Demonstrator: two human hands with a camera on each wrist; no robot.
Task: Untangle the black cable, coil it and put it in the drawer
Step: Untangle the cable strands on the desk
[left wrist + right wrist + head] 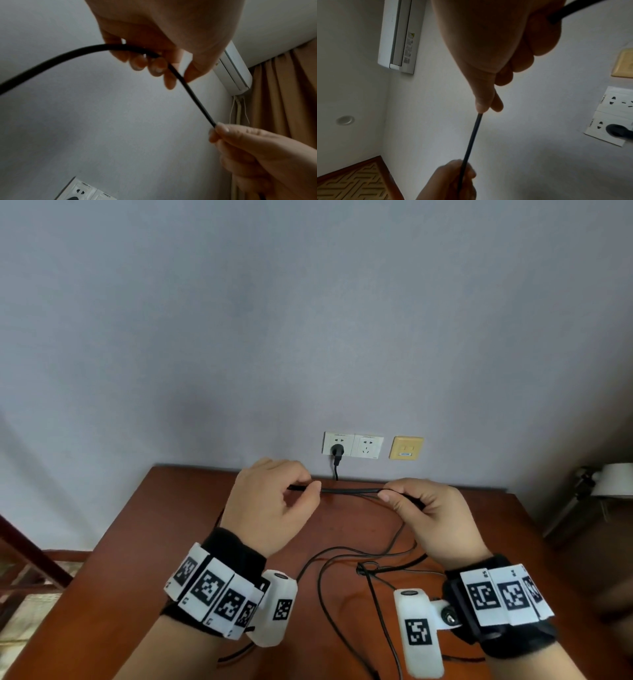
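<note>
A straight stretch of the black cable (349, 491) runs taut between both hands above the wooden table (164, 542). My left hand (274, 501) pinches it between thumb and curled fingers; the left wrist view shows the cable (188, 92) passing under the fingertips (156, 67). My right hand (428, 508) pinches the other side with thumb and forefinger, and the cable (472, 136) leaves that pinch in the right wrist view. The rest of the cable lies in loose tangled loops (366, 570) on the table below my wrists. No drawer is visible.
Two white wall sockets (352, 445) sit just behind the table, one with a black plug (337, 453) whose lead drops behind the table. A yellow wall plate (406, 447) is beside them. A white lamp (613, 479) stands at the right, a wooden chair frame (30, 556) at the left.
</note>
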